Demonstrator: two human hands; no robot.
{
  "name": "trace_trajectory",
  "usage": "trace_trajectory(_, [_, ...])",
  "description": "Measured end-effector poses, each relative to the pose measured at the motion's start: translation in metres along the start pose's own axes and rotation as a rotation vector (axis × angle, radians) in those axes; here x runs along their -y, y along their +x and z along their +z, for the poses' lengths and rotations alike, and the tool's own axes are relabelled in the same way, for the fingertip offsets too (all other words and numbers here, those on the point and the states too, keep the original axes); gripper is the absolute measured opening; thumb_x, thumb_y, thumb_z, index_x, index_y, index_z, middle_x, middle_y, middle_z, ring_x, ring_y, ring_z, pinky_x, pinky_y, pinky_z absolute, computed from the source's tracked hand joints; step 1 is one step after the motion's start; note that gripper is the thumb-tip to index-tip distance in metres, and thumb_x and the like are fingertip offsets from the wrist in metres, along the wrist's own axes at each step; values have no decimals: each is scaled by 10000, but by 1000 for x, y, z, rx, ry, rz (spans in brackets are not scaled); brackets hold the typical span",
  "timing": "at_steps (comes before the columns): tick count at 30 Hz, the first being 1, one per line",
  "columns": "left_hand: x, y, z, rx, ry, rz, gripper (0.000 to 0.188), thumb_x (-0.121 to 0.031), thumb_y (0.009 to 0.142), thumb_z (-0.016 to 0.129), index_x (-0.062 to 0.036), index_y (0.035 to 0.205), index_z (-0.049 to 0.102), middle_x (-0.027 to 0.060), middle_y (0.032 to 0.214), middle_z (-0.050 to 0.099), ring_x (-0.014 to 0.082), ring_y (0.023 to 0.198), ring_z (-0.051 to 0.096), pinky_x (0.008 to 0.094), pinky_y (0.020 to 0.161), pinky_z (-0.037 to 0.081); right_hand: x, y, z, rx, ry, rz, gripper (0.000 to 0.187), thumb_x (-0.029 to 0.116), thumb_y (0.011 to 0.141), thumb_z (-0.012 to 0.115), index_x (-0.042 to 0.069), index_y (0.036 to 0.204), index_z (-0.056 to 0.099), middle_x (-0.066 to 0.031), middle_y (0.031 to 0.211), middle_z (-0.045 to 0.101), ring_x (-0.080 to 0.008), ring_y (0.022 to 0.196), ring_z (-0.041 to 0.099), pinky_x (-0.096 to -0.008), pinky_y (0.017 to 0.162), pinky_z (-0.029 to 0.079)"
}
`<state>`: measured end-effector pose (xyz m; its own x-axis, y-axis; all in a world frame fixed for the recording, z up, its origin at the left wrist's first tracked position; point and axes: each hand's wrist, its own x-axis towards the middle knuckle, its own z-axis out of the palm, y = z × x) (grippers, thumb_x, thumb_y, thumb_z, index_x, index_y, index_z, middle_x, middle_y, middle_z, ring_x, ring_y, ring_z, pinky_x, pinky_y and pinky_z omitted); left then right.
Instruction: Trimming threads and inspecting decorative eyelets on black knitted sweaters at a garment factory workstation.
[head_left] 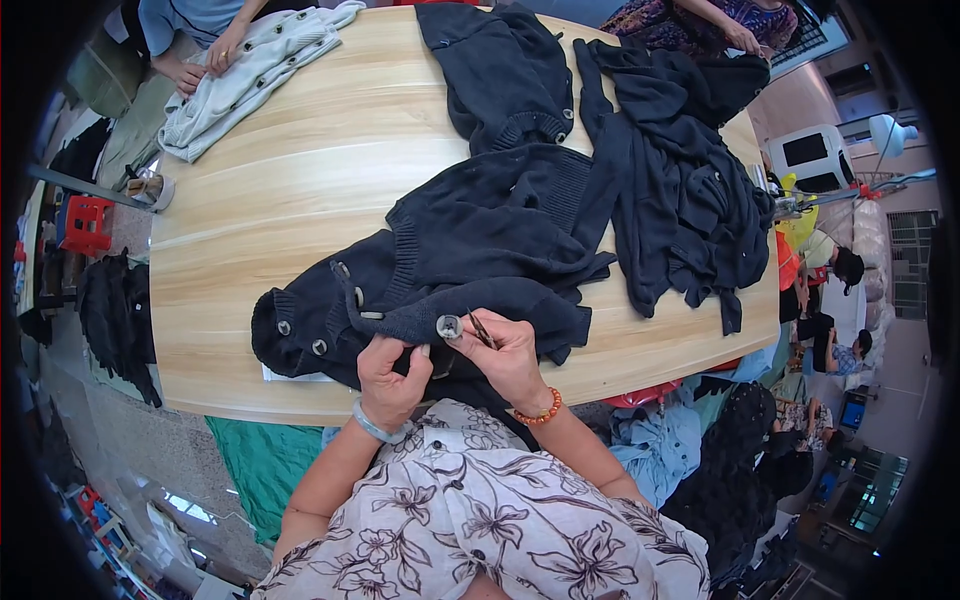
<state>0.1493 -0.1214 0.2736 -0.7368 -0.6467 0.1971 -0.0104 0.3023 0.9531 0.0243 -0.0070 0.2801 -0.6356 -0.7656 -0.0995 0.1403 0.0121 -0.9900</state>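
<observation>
A dark navy knit cardigan [470,230] lies spread in front of me, its ribbed edge raised toward my hands. My left hand [393,378] is closed, pinching that edge between thumb and fingers. Held in my closed right hand [508,358] is a pair of thread snips [482,328], its dark pointed blades showing above the fingers. A round grey button [449,327] sits at my right thumb and fingertips, against the cardigan. Other buttons [319,347] dot the cardigan to the left of my hands.
The wooden table [240,250] carries more dark knitwear [690,200] at the right and far side. A person's hands [212,65] work on a white buttoned cardigan [265,80] at the far left. Another person's hand [742,38] touches dark knitwear at the far right.
</observation>
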Motion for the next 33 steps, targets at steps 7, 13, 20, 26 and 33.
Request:
trace_trajectory(7, [-3,2,3,-56,111,38,201,28,792,608,36,990,641,134,947,655,238,849,642,313,787,497,-3,-4,10,-114,-36,-25,73,21,836,709,-12,901,717,45,708,561,-8,601,402,-195,504,298])
trace_trajectory(13, [-4,-3,14,-227,81,226,504,-32,685,812,-22,1113,546,204,1122,538,244,915,573,293,728,510,-7,-3,14,-105,55,27,76,18,835,702,-13,904,716,43,711,573,-1,604,394,-186,508,295])
trace_trajectory(20, [34,-20,20,16,-627,-396,378,112,855,580,25,1220,530,96,1111,611,148,1011,608,248,894,492,-10,1,14,53,86,193,110,61,877,675,-35,931,687,35,765,617,7,643,475,-166,556,379])
trace_trajectory(26, [79,-28,18,-119,-411,-494,219,23,899,613,8,1117,590,32,968,625,66,836,594,185,753,486,-32,5,-43,-273,-21,242,226,183,957,604,-19,873,658,-37,771,671,-55,686,586,-201,650,468])
trace_trajectory(33, [61,29,47,-24,7,-395,366,-256,812,780,14,1008,630,45,819,635,88,683,562,229,630,483,-55,22,-52,-259,-236,25,219,185,939,622,-24,967,681,25,705,606,-19,633,482,-195,566,395])
